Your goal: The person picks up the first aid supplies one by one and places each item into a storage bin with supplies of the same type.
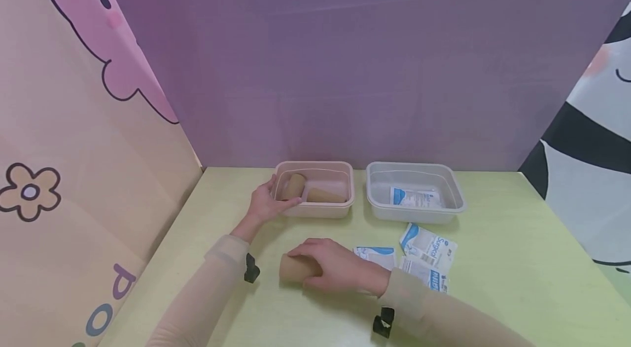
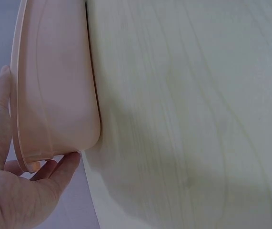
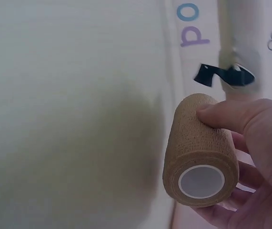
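A tan elastic bandage roll [image 3: 200,138] with a white core is held in my right hand [image 1: 337,266], thumb on one side and fingers round the other. In the head view, the roll is low over the table in front of the pink plastic tub [image 1: 327,210]. My left hand [image 1: 266,203] grips the left end of that tub, thumb along the front rim and fingers at the side; the left wrist view shows the fingers [image 2: 66,169] against its end wall. Inside the tub lie two more tan rolls, one at the left [image 1: 294,186] and one at the right [image 1: 325,196].
Right of the pink tub stands a white tub [image 1: 414,214] containing a blue-and-white packet [image 1: 416,198]. Several similar packets, one marked Surgical [image 1: 431,246], lie on the pale yellow table [image 1: 508,259] in front of it. A purple panel [image 1: 365,62] rises behind.
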`<action>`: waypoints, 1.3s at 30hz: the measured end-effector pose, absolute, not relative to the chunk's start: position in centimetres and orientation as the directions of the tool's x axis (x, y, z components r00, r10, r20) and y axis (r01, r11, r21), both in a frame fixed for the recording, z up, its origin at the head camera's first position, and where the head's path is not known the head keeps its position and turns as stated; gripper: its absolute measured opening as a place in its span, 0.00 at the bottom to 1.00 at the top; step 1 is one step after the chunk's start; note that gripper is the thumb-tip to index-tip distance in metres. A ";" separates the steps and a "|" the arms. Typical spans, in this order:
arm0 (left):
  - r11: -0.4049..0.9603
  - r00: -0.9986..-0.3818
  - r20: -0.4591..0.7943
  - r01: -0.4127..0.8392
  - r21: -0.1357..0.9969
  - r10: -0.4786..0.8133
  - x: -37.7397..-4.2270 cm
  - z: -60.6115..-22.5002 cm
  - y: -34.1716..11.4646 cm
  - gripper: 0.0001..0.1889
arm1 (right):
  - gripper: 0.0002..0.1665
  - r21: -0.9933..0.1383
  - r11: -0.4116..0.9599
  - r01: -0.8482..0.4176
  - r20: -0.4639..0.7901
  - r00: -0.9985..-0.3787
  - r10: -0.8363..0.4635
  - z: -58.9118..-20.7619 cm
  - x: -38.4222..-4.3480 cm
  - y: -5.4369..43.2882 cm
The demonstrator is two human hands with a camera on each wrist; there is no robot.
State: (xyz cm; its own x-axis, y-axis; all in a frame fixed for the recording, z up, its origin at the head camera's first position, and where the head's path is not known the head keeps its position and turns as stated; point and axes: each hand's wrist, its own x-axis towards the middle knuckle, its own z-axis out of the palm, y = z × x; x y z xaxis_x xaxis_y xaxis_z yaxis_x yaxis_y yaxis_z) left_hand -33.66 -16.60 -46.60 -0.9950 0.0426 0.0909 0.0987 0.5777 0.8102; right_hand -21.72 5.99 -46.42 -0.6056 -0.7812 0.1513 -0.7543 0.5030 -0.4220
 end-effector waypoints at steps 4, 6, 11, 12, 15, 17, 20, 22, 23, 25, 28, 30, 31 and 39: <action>0.576 -0.994 0.099 0.107 0.810 0.046 -33.8 -46.7 -16.6 0.58 | 0.33 -0.425 0.508 -0.749 0.200 -0.625 -0.755 -45.7 -22.5 6.9; 0.578 -0.994 0.103 0.112 0.808 0.049 -33.9 -46.8 -16.6 0.59 | 0.32 -0.432 0.516 -0.740 0.228 -0.643 -0.731 -45.3 -22.9 7.5; 0.597 -0.993 0.103 0.113 0.794 0.050 -33.9 -46.8 -16.7 0.59 | 0.32 -0.447 0.548 -0.707 0.295 -0.695 -0.655 -44.2 -23.9 9.0; 0.598 -0.993 0.105 0.114 0.793 0.050 -33.9 -46.8 -16.7 0.58 | 0.33 -0.448 0.556 -0.700 0.305 -0.704 -0.641 -44.0 -24.0 9.2; 0.596 -0.993 0.111 0.118 0.794 0.049 -33.8 -46.7 -16.7 0.57 | 0.34 -0.431 0.569 -0.701 0.350 -0.711 -0.610 -43.6 -24.5 10.0; 0.597 -0.992 0.113 0.122 0.793 0.052 -33.8 -46.6 -16.8 0.57 | 0.35 -0.420 0.583 -0.696 0.369 -0.717 -0.591 -43.5 -24.7 10.5; 0.602 -0.993 0.105 0.119 0.789 0.059 -33.8 -46.6 -16.7 0.58 | 0.35 -0.410 0.602 -0.684 0.380 -0.729 -0.569 -43.4 -24.8 11.0; 0.604 -0.993 0.104 0.119 0.788 0.060 -33.8 -46.6 -16.7 0.58 | 0.34 -0.408 0.615 -0.674 0.375 -0.738 -0.561 -43.3 -24.9 11.3; 0.604 -0.993 0.103 0.118 0.789 0.059 -33.8 -46.7 -16.6 0.58 | 0.34 -0.413 0.617 -0.669 0.370 -0.743 -0.558 -43.2 -24.9 11.4; 0.600 -0.993 0.106 0.120 0.791 0.058 -33.8 -46.7 -16.6 0.58 | 0.34 -0.421 0.615 -0.667 0.366 -0.745 -0.557 -43.1 -25.1 11.5; 0.595 -0.992 0.113 0.124 0.794 0.056 -33.9 -46.8 -16.7 0.58 | 0.34 -0.434 0.601 -0.671 0.370 -0.741 -0.560 -42.7 -25.4 11.5; 0.593 -0.991 0.119 0.128 0.795 0.055 -33.9 -46.8 -16.8 0.59 | 0.33 -0.422 0.598 -0.681 0.384 -0.732 -0.562 -42.4 -25.8 11.5; 0.591 -0.991 0.121 0.129 0.796 0.054 -33.9 -46.8 -16.8 0.58 | 0.33 -0.411 0.599 -0.687 0.394 -0.727 -0.562 -42.2 -26.0 11.5; 0.581 -0.992 0.116 0.118 0.805 0.042 -33.8 -46.8 -16.6 0.58 | 0.33 -0.364 0.609 -0.705 0.418 -0.707 -0.570 -40.2 -28.2 11.7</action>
